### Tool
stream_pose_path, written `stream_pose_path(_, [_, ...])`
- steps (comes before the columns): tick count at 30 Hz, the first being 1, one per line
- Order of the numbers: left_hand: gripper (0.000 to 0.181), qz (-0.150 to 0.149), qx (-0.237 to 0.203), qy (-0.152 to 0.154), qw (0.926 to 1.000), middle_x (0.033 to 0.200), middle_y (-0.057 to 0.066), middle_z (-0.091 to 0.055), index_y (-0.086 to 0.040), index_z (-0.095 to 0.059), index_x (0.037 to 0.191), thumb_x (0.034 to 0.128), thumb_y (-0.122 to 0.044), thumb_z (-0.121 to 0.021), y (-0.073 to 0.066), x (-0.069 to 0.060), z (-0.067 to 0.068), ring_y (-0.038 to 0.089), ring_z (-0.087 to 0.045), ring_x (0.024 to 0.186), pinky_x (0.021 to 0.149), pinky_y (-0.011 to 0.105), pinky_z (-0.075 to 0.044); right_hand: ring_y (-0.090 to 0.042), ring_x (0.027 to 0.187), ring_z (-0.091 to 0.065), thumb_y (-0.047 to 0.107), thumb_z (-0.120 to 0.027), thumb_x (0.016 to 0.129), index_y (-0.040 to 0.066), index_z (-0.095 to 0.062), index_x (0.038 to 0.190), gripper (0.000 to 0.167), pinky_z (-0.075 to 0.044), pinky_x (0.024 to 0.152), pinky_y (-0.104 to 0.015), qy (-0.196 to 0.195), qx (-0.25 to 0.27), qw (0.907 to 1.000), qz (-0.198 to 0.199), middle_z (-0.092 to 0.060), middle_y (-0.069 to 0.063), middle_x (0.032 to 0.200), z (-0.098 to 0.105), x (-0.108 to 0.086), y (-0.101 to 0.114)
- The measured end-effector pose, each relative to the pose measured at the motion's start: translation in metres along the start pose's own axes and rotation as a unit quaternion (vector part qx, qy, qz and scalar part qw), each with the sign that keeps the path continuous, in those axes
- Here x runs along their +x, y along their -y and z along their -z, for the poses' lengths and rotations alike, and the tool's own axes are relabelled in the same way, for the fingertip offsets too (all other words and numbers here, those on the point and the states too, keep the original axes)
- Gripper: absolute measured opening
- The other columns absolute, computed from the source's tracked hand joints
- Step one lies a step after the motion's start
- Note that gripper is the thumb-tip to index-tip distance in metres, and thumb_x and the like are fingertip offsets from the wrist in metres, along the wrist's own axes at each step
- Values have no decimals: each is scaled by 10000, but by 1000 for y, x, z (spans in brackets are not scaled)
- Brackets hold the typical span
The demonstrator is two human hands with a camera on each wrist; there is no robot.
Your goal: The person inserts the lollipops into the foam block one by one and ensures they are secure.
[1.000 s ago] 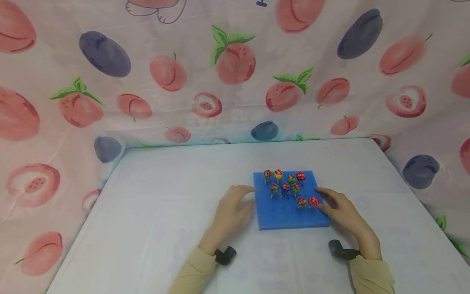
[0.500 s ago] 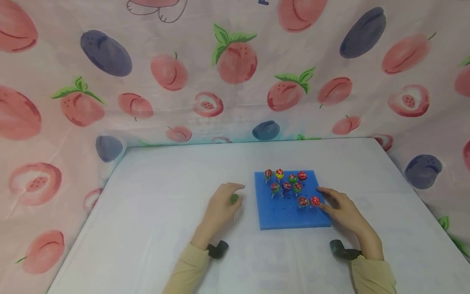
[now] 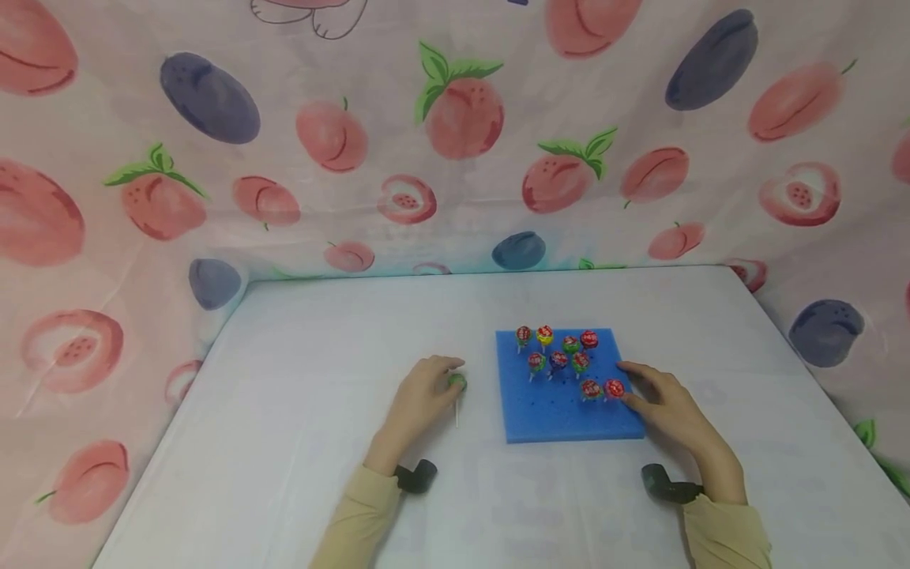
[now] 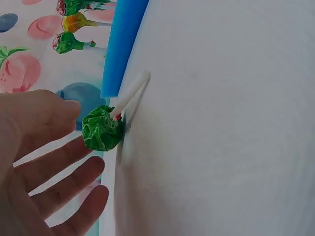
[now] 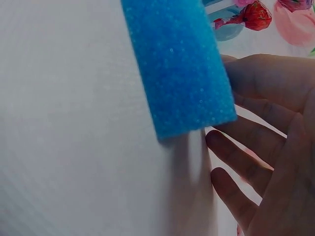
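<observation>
In the head view my left hand (image 3: pixel 419 395) is left of a blue foam board (image 3: pixel 547 419), its fingers loosely spread. A lollipop in a green wrapper (image 4: pixel 102 129) lies on the table right by its thumb and fingertips, white stick toward me. The left wrist view shows the fingers unclosed around it; contact cannot be told. My right hand (image 3: pixel 668 407) rests against the board's right edge, fingers relaxed and not curled round it. Several wrapped lollipops (image 3: pixel 558 360) stand upright in the board, toward its back and right, one red lollipop (image 3: pixel 614 389) close to my right thumb.
Small holes mark the front part of the board. A white-covered table (image 3: pixel 320 340) extends around it, with a fruit-printed curtain (image 3: pixel 455 190) behind and at both sides. Each wrist wears a dark camera mount.
My left hand has moved left, away from the board's left edge, and the green lollipop beneath it has come into view. The right hand stays at the board's right edge.
</observation>
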State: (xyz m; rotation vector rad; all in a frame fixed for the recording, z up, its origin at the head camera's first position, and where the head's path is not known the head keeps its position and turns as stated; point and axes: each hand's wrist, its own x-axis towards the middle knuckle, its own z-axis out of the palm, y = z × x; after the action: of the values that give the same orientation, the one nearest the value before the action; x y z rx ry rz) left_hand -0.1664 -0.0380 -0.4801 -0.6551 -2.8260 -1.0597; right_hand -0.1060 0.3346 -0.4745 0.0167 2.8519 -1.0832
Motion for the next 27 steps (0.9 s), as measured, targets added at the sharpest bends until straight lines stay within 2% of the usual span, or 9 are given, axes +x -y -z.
stream_pose_path(9, [340, 192, -101, 248, 9995, 1146, 58, -680, -119, -632, 1216, 886, -189, -667, 2, 0, -1, 241, -607, 1095, 956, 406, -502, -538, 1343, -292, 190, -630, 910, 27, -442, 1398, 548, -251, 1056, -704, -62, 31, 9999, 100, -391, -298, 1457, 0, -1, -1])
stream_pose_path(19, [332, 160, -260, 279, 9991, 1151, 67, -676, -98, -644, 1200, 873, -155, -671, 8, -1, -3, 246, -591, 1085, 947, 412, -495, -537, 1341, -295, 175, -626, 909, 17, -442, 1397, 544, -254, 1058, -702, -82, 10, 9999, 136, -395, -303, 1450, 0, 0, 0])
stream_pose_path(27, [323, 67, -132, 177, 9997, 1107, 46, -684, -105, -654, 1178, 860, -152, -687, 9, -1, -6, 208, -612, 1030, 913, 384, -513, -533, 1345, -290, 176, -625, 910, 23, -440, 1401, 546, -247, 1059, -705, -61, 45, 9999, 87, -390, -298, 1458, 0, -1, 0])
